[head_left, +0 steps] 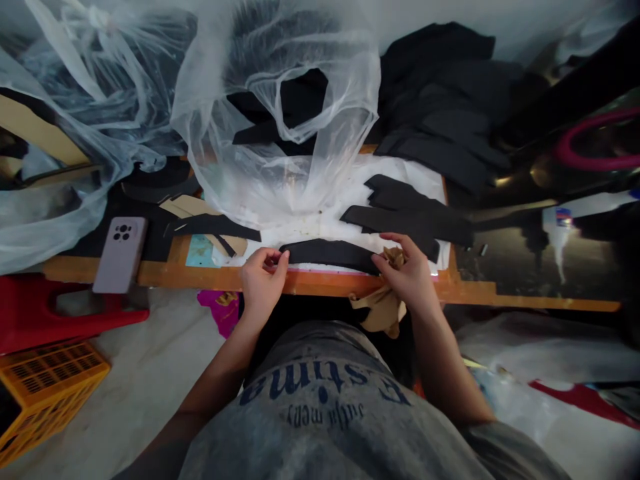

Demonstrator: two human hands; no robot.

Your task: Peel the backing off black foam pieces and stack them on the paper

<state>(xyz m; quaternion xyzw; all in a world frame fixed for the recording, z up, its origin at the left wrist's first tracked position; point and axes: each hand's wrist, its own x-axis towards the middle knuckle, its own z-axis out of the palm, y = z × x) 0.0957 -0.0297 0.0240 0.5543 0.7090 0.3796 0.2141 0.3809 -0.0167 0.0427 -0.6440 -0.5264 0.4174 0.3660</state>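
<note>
Head cam: L hand & R hand palms inward, fingers pinching opp. ends of black strip

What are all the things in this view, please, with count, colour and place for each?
black strip: one, black, between the hands
loose pieces: several, black, right on the white sheet
white sheet: one, white, on the table
table: one, brown front edge, before the person
pile: one, black, back right
plastic bags: at least two, clear, back and left
tan strips: several, tan, left of centre
phone: one, pale purple, left
crumpled piece: one, tan, by the right hand
crate: one, yellow, lower left
ring: one, pink, far right
left hand: one, bare, at the strip's left end
right hand: one, bare, at its right end
</note>
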